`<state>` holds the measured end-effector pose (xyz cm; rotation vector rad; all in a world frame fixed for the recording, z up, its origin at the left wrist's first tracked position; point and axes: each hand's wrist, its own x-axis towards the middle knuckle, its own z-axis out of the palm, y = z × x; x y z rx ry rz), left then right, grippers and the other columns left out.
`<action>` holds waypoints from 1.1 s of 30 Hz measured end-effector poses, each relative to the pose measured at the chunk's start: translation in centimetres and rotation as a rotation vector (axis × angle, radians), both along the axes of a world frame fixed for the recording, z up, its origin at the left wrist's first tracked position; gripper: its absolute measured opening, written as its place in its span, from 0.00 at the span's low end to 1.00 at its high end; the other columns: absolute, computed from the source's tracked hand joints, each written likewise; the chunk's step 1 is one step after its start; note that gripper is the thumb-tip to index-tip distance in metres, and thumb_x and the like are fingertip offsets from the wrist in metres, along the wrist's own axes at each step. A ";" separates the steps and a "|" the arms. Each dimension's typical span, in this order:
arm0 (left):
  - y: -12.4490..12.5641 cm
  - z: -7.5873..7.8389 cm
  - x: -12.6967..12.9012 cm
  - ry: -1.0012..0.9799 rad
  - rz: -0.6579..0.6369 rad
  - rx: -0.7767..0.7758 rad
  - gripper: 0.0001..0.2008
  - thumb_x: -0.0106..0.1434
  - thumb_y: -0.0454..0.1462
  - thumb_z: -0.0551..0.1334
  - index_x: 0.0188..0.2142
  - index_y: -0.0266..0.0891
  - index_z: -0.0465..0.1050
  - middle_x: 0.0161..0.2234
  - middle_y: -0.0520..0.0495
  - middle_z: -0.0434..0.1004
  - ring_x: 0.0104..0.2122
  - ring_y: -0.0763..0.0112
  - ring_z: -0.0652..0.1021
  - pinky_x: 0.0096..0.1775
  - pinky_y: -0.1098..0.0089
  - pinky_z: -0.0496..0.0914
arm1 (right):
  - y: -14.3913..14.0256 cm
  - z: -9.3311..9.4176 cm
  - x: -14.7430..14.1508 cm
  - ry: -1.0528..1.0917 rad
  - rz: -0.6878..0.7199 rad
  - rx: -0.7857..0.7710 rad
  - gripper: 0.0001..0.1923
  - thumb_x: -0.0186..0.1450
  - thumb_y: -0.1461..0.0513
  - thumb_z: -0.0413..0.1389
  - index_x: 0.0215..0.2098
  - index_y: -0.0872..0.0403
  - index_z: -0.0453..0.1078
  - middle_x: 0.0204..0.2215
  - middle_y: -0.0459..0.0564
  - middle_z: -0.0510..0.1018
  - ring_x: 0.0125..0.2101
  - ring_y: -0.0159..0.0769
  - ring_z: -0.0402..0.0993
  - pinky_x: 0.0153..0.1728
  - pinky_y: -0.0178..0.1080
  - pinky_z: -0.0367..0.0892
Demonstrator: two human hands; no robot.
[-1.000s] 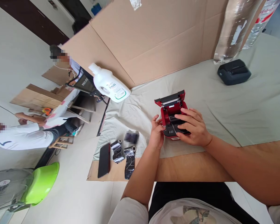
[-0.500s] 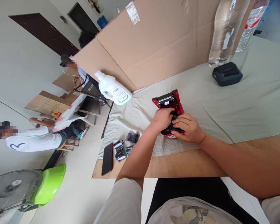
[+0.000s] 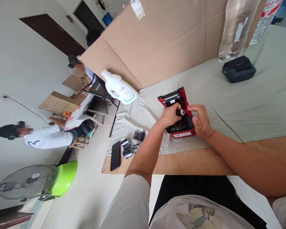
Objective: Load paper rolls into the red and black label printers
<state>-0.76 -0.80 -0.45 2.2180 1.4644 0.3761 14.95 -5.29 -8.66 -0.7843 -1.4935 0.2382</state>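
Note:
A small red and black label printer (image 3: 184, 133) stands on the cloth with its lid raised. My left hand (image 3: 171, 114) reaches into it, fingers closed on a black ribbon roll (image 3: 182, 113) whose pale core end faces right. Dark film hangs from the roll over the printer's front part. At the printer's right side, my right hand (image 3: 201, 122) is open, fingers extended and holding nothing; whether its fingertips touch the red lid I cannot tell. Loose pieces of shiny black ribbon (image 3: 127, 148) lie left of my left forearm.
A phone (image 3: 115, 156) lies at the table's left corner. Behind stand a white detergent bottle (image 3: 121, 88), a cardboard panel (image 3: 166, 41) and a large clear bottle (image 3: 238, 31). A dark rounded device (image 3: 239, 69) sits at right. Two people sit beyond, left, near a fan (image 3: 27, 182).
My right hand has drawn back from inside the printer to its right side and opened. My left hand has lifted slightly, and the roll's end now shows. The view has shifted a little.

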 end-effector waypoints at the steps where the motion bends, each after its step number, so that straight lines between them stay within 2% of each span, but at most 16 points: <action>1: -0.5 0.2 -0.3 -0.094 -0.003 -0.004 0.16 0.48 0.28 0.65 0.35 0.42 0.67 0.34 0.52 0.75 0.36 0.66 0.74 0.47 0.63 0.68 | 0.0 -0.1 0.0 -0.002 0.010 -0.007 0.20 0.73 0.49 0.41 0.49 0.50 0.68 0.45 0.57 0.76 0.47 0.47 0.72 0.49 0.54 0.67; 5: -3.5 2.1 -3.2 -0.532 0.069 -0.084 0.16 0.48 0.33 0.69 0.36 0.41 0.66 0.34 0.51 0.73 0.35 0.68 0.73 0.43 0.66 0.68 | 0.0 -0.3 0.0 -0.011 0.024 -0.040 0.20 0.73 0.49 0.42 0.48 0.50 0.69 0.44 0.55 0.76 0.46 0.48 0.73 0.49 0.54 0.68; 8: -6.3 4.5 -8.3 -0.692 0.187 -0.278 0.21 0.44 0.40 0.74 0.36 0.41 0.69 0.32 0.50 0.73 0.32 0.67 0.74 0.39 0.65 0.68 | -0.1 -0.3 0.0 -0.029 0.013 -0.086 0.20 0.73 0.49 0.41 0.47 0.49 0.69 0.42 0.55 0.76 0.45 0.48 0.73 0.47 0.54 0.69; 11: -8.3 6.4 -15.1 -0.565 0.276 -0.459 0.23 0.38 0.40 0.77 0.34 0.40 0.73 0.29 0.48 0.74 0.30 0.65 0.74 0.36 0.64 0.68 | -0.2 -0.2 -0.2 -0.034 -0.006 -0.087 0.20 0.73 0.49 0.41 0.46 0.50 0.70 0.42 0.56 0.77 0.44 0.47 0.73 0.47 0.53 0.69; 13: -8.8 6.6 -19.7 -0.452 0.368 -0.496 0.22 0.37 0.39 0.77 0.33 0.39 0.75 0.29 0.48 0.74 0.30 0.65 0.74 0.36 0.65 0.68 | -0.3 -0.2 -0.4 -0.038 -0.023 -0.073 0.20 0.73 0.51 0.42 0.45 0.52 0.70 0.41 0.57 0.78 0.44 0.46 0.72 0.47 0.52 0.68; 16: -8.1 5.4 -25.1 -0.327 0.522 -0.464 0.20 0.37 0.39 0.75 0.32 0.39 0.75 0.29 0.49 0.74 0.31 0.67 0.73 0.38 0.65 0.67 | -0.4 -0.1 -0.6 -0.045 -0.035 -0.054 0.18 0.73 0.52 0.43 0.44 0.52 0.70 0.40 0.58 0.78 0.43 0.46 0.72 0.47 0.51 0.68; 18: -6.9 4.1 -27.4 -0.247 0.593 -0.445 0.19 0.38 0.39 0.73 0.31 0.38 0.74 0.29 0.49 0.74 0.31 0.67 0.73 0.39 0.65 0.67 | -0.4 -0.2 -0.6 -0.049 -0.039 -0.059 0.18 0.73 0.52 0.43 0.44 0.52 0.70 0.40 0.57 0.78 0.44 0.46 0.72 0.47 0.50 0.68; 21: -4.5 2.1 -28.8 -0.036 0.653 -0.393 0.18 0.39 0.38 0.72 0.32 0.38 0.74 0.32 0.48 0.77 0.35 0.65 0.75 0.42 0.64 0.67 | -0.3 -0.2 -0.6 -0.065 -0.053 -0.081 0.19 0.73 0.51 0.43 0.44 0.52 0.70 0.40 0.57 0.78 0.44 0.46 0.72 0.46 0.51 0.68; 24: -2.1 0.3 -28.8 0.185 0.681 -0.359 0.17 0.38 0.33 0.72 0.31 0.38 0.74 0.33 0.47 0.78 0.40 0.59 0.75 0.45 0.62 0.67 | -0.3 -0.2 -0.4 -0.083 -0.050 -0.080 0.19 0.73 0.51 0.42 0.45 0.52 0.70 0.40 0.58 0.78 0.44 0.47 0.73 0.47 0.52 0.68; 26: -1.1 -0.9 -28.4 0.265 0.690 -0.363 0.17 0.36 0.30 0.72 0.29 0.38 0.74 0.32 0.46 0.78 0.42 0.54 0.75 0.46 0.61 0.66 | -0.2 -0.2 -0.4 -0.093 -0.045 -0.079 0.19 0.72 0.51 0.42 0.45 0.52 0.70 0.40 0.58 0.78 0.44 0.47 0.72 0.47 0.52 0.68; 30: -1.2 -3.0 -27.3 0.380 0.671 -0.345 0.19 0.39 0.27 0.71 0.33 0.37 0.73 0.37 0.42 0.78 0.45 0.51 0.74 0.48 0.59 0.66 | -0.2 -0.2 -0.3 -0.102 -0.043 -0.100 0.18 0.72 0.51 0.43 0.45 0.52 0.70 0.41 0.58 0.78 0.44 0.47 0.72 0.47 0.51 0.68; 33: -2.1 -3.3 -26.8 0.431 0.665 -0.278 0.25 0.43 0.28 0.69 0.43 0.38 0.72 0.49 0.37 0.74 0.53 0.47 0.70 0.53 0.57 0.64 | -0.2 -0.2 -0.3 -0.094 -0.036 -0.074 0.17 0.72 0.53 0.44 0.45 0.52 0.71 0.40 0.58 0.78 0.43 0.46 0.72 0.46 0.51 0.68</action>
